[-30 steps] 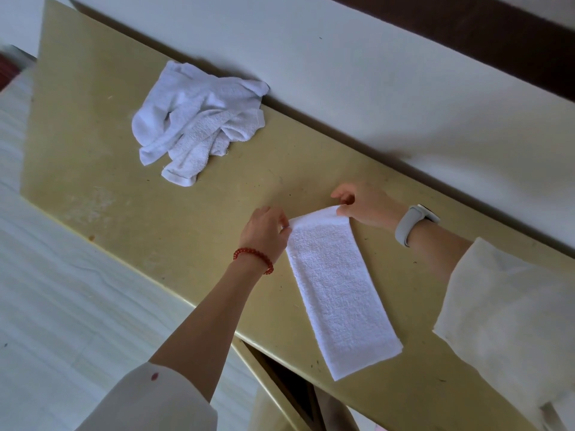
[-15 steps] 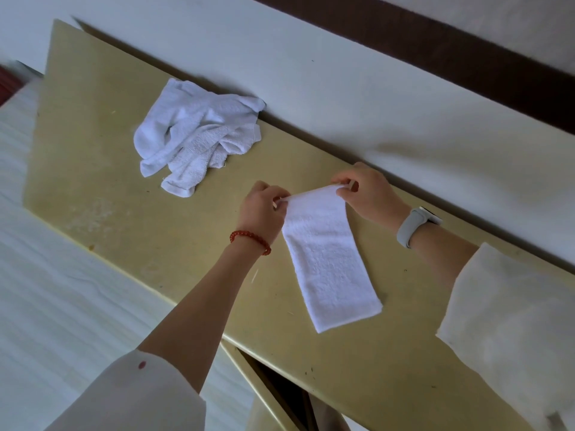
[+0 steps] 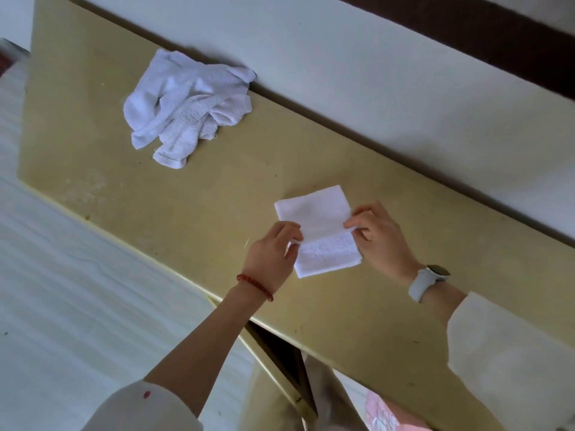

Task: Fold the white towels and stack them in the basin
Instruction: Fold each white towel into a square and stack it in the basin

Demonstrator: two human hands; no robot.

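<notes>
From the head view, the folded towel [image 3: 317, 231] lies flat mid-surface, nearer the front edge than the wall-side edge, its long axis running from front edge toward back. The left hand [image 3: 270, 256] pinches the folded-over flap's left corner and the right hand [image 3: 379, 237] pinches its right corner, so the towel sits directly between both sets of fingers. The crumpled towels [image 3: 186, 104] wait well apart, toward the surface's far left end; no basin shows.
</notes>
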